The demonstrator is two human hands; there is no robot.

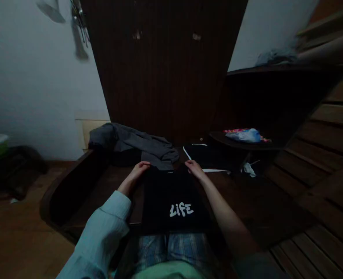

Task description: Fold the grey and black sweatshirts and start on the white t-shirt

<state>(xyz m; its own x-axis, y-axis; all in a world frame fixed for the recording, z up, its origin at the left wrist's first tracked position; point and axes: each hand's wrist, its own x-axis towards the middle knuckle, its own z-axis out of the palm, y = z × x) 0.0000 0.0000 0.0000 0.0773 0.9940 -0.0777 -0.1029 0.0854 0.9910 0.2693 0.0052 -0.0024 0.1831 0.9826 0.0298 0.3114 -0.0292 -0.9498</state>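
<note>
The fingers (145,164) of the left hand (138,169) and right hand (195,168) pinch the top corners of the shirt (167,192) over the desk (104,188), and it could slide down (its low end is by the front edge) if one pinch slips.

The light is dim, the edges blurred (seemingly stretched).
</note>
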